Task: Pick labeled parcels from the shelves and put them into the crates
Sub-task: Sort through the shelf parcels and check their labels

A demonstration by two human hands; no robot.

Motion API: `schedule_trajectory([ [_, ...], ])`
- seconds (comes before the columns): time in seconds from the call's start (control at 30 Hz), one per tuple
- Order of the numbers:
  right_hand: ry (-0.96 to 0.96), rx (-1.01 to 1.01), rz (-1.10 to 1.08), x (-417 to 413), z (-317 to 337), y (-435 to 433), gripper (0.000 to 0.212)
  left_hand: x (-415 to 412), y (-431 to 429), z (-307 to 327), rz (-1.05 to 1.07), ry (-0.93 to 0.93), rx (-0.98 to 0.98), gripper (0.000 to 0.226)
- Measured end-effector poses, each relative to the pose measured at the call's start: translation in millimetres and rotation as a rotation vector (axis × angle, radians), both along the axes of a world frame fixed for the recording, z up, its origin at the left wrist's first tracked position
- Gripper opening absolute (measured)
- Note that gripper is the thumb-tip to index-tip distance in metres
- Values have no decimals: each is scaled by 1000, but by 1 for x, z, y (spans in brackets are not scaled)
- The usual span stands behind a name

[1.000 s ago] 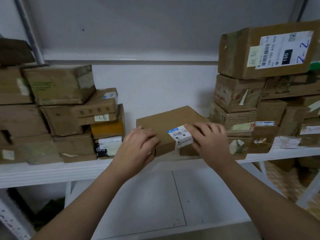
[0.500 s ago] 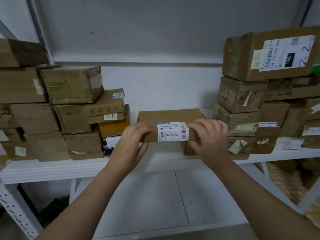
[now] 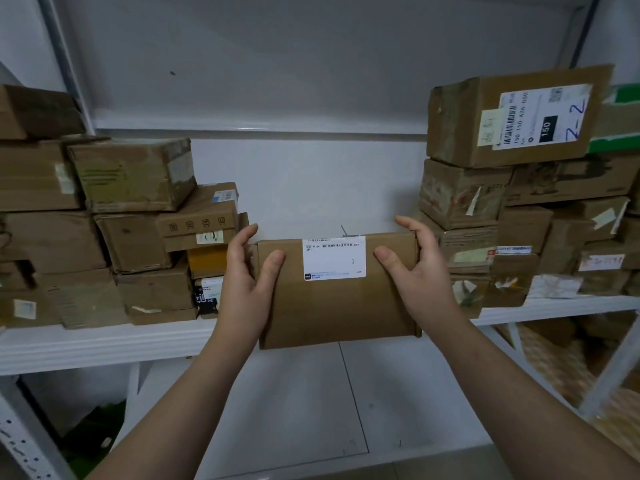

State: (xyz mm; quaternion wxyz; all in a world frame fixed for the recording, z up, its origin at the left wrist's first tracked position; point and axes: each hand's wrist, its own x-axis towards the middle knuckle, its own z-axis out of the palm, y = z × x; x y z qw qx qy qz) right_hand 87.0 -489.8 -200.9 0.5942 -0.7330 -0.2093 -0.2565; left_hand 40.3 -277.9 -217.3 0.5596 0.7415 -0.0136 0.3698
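Note:
A flat brown cardboard parcel [image 3: 332, 306] with a white label [image 3: 334, 259] is held in front of the white shelf [image 3: 104, 341], its broad face turned toward me. My left hand [image 3: 247, 282] grips its left edge, thumb on the front face. My right hand [image 3: 420, 271] grips its right edge the same way. The parcel is off the shelf board, between the two box stacks. No crate is in view.
Stacked cardboard boxes [image 3: 131, 237] fill the shelf's left side and another stack [image 3: 512, 216] fills the right, topped by a large labeled box [image 3: 512, 116]. A lower white shelf board [image 3: 294, 410] lies beneath. An upright post [image 3: 20, 438] stands at lower left.
Both hands lifted the parcel off the shelf, tipped it upright and pulled it toward me; its broad labeled face now shows instead of its edge.

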Motion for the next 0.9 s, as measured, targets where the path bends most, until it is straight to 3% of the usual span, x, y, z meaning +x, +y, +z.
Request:
schedule_trajectory([
  [0.1,-5,36,3,-4,3,3,51,-6,5,-3,-49,40,-78,52],
  [0.27,8,234,105,-12,13,9,59,-20,16,-3,-95,115,-4,53],
  [0.6,147,-21,408,-14,-22,7,58,-26,40,-16,4,115,62,51],
  [0.73,54,-36,331,-18,-44,4,61,-21,32,-23,56,167,106,57],
  [0.9,-119,-118,38,-16,-71,16,56,-22,24,-43,284,180,280,50],
])
